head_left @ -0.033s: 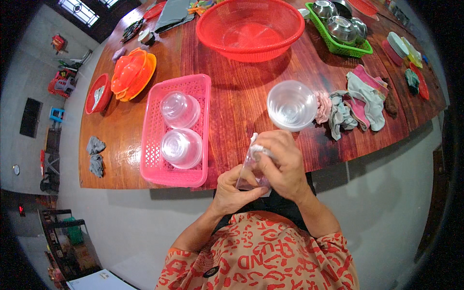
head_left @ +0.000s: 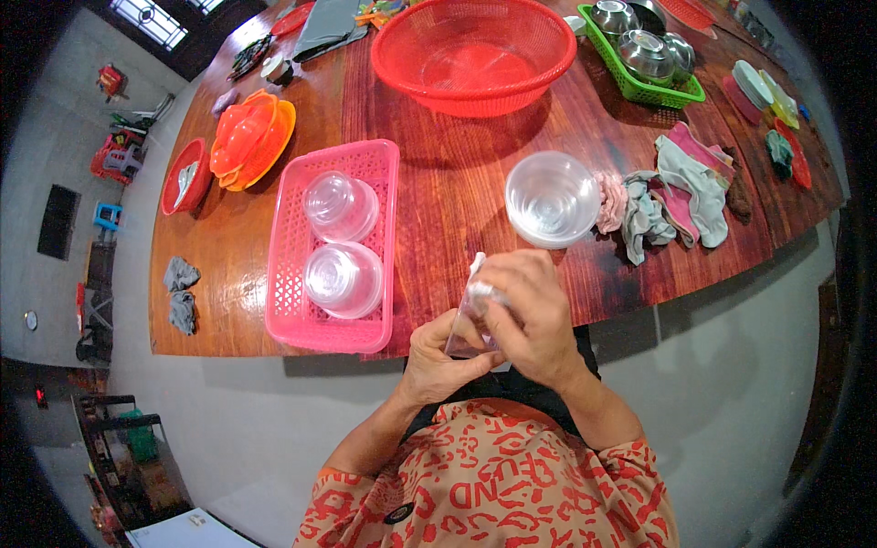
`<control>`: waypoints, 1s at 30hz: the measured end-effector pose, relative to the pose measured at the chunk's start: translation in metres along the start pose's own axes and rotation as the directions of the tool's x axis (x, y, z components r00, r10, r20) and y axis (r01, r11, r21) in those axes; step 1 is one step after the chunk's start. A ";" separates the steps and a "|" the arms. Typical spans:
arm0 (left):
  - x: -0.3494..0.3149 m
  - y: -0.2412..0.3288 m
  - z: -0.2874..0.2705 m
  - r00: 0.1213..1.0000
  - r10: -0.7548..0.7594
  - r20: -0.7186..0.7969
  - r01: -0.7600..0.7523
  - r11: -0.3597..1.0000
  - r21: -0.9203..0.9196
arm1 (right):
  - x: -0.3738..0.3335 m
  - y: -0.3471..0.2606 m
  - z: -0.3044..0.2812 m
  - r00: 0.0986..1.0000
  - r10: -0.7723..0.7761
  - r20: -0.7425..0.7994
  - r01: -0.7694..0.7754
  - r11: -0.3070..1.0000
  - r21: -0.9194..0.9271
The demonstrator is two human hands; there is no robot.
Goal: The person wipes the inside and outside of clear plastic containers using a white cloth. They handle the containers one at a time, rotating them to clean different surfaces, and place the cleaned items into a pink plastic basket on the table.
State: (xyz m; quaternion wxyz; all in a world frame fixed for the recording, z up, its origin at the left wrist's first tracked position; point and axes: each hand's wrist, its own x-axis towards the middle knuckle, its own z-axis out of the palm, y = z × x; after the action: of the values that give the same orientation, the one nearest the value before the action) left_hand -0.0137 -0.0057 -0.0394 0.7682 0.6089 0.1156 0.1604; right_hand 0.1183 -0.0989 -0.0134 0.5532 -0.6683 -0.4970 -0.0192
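At the table's near edge, my left hand (head_left: 431, 359) grips a clear plastic container (head_left: 462, 340) from its left and lower side, thumb along the near side. The container is tilted, and my hands cover much of it. My right hand (head_left: 534, 315) is closed around a small white cloth (head_left: 477, 263) pressed against the container's upper part; its fingers are slightly blurred. Just beyond my right hand stands a round clear plastic tub (head_left: 552, 199). To the left, a pink slotted basket (head_left: 289, 331) holds two clear tubs (head_left: 343, 279), bottoms up.
A large red colander (head_left: 470, 91) stands at the back. Metal bowls (head_left: 645, 57) fill a green basket (head_left: 687, 96) at far right. Crumpled cloths (head_left: 694, 187) lie right of the tub. Orange bowls (head_left: 245, 142) and grey rags (head_left: 182, 309) are on the left.
My right hand and the white cloth have shifted slightly along the container's upper part. My left hand stays about where it was.
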 end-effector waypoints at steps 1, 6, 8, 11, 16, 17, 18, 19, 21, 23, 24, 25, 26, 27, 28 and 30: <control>-0.001 0.000 0.001 0.998 -0.021 -0.061 0.022 1.000 0.017 | -0.003 -0.007 0.001 0.999 -0.046 0.009 0.046 0.997 -0.055; -0.001 -0.007 -0.004 0.993 0.061 -0.104 -0.043 0.985 0.167 | -0.021 -0.022 0.014 0.978 -0.203 0.043 0.207 0.967 -0.148; -0.001 -0.006 -0.004 0.994 0.059 -0.094 -0.045 0.988 0.150 | -0.021 -0.020 0.013 0.969 -0.245 0.045 0.248 0.962 -0.116; -0.001 0.001 0.002 0.995 0.031 -0.091 -0.024 0.997 0.075 | -0.011 -0.014 0.004 0.971 -0.237 0.044 0.239 0.970 -0.053; -0.005 -0.003 -0.002 0.999 0.026 -0.031 -0.024 0.998 0.059 | -0.001 0.002 -0.003 0.994 -0.096 0.048 0.092 0.993 0.078; -0.004 -0.006 -0.002 0.999 0.045 -0.020 -0.044 0.997 0.064 | 0.000 0.006 -0.003 0.998 -0.055 0.045 0.050 0.993 0.111; -0.003 -0.005 -0.001 0.998 0.065 -0.009 -0.064 0.996 0.069 | 0.000 0.010 -0.002 0.998 0.046 0.041 -0.053 0.985 0.164; -0.003 -0.002 0.000 0.999 0.054 0.004 -0.054 0.998 0.015 | -0.001 0.015 -0.001 0.988 0.147 0.044 -0.153 0.964 0.217; -0.001 0.001 0.003 0.999 0.045 -0.013 -0.046 0.998 -0.040 | -0.002 0.020 -0.002 0.965 0.254 0.063 -0.261 0.917 0.303; -0.001 -0.001 0.003 0.998 0.060 -0.017 -0.061 0.996 -0.064 | -0.005 0.017 -0.001 0.990 0.141 0.013 -0.141 0.971 0.192; 0.000 -0.006 0.001 0.997 0.078 -0.013 -0.079 0.995 -0.060 | -0.007 0.014 -0.001 0.997 0.082 -0.007 -0.080 0.988 0.135; 0.000 -0.009 0.000 0.995 0.097 -0.008 -0.097 0.994 -0.057 | -0.008 0.008 -0.001 1.000 -0.001 -0.006 0.002 0.998 0.066; -0.001 -0.007 0.000 0.998 0.055 -0.041 -0.058 0.996 -0.064 | -0.009 0.000 -0.001 0.997 -0.082 0.001 0.082 0.997 -0.003; -0.002 -0.004 0.001 0.997 0.012 -0.074 -0.018 0.997 -0.072 | -0.011 -0.007 0.000 0.987 -0.161 0.013 0.162 0.984 -0.072; -0.003 -0.002 0.001 0.994 -0.031 -0.105 0.022 0.996 -0.081 | -0.014 -0.011 0.001 0.977 -0.206 0.048 0.210 0.973 -0.091; -0.005 -0.003 -0.003 0.998 0.019 -0.067 -0.014 0.998 0.068 | -0.015 -0.013 0.002 0.971 -0.236 0.046 0.239 0.968 -0.079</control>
State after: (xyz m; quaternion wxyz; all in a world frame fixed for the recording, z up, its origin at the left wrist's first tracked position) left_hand -0.0194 -0.0058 -0.0433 0.7415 0.6296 0.1418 0.1833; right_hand 0.1009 -0.1087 -0.0132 0.5093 -0.6266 -0.5823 -0.0941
